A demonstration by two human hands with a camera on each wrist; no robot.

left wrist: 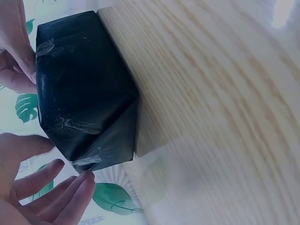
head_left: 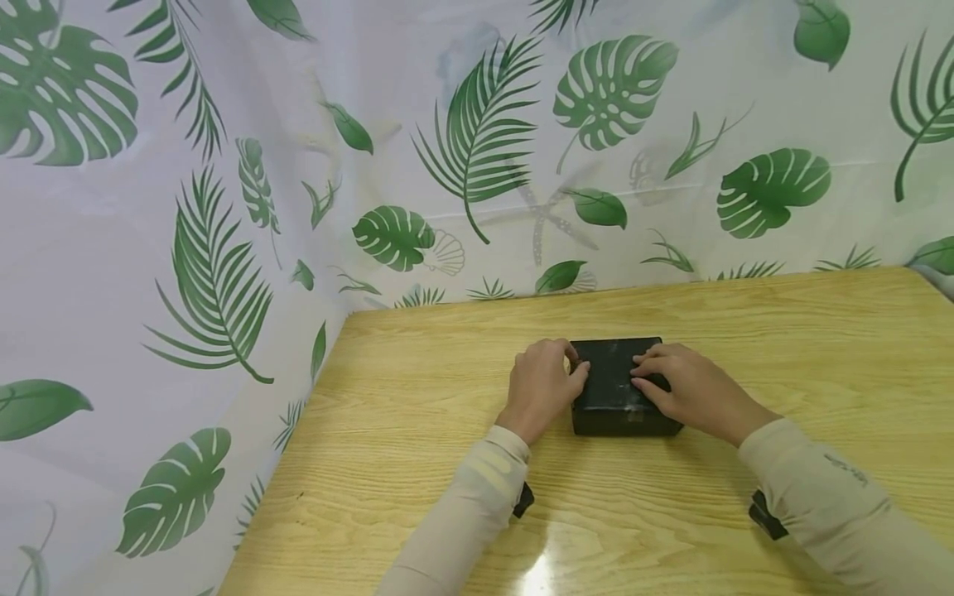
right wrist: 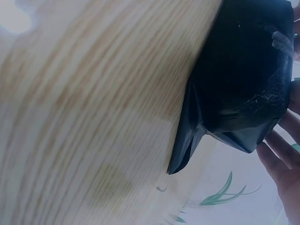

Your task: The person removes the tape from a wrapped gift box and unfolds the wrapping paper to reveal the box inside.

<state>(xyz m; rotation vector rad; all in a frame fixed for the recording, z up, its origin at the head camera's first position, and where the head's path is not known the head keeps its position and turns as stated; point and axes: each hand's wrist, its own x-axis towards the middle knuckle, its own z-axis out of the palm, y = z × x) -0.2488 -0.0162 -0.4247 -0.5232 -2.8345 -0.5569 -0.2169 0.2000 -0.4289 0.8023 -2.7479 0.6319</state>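
A black-wrapped box lies on the table between the two hands. Scuffs mark its near side, and strips of clear tape show on the wrapping. My left hand is at the box's left end, its thumb by the top edge and its loosely bent fingertips right at the taped end fold in the left wrist view. From the right, my right hand reaches over the top with its fingertips touching it. Seen in the right wrist view, the fingers extend along the box's edge, and a loose flap of wrapping sticks out at that end.
The wood-grain table extends around the box on every side. A white curtain with green leaf prints hangs behind the table and along its left edge. Dark wrist devices sit under both sleeves.
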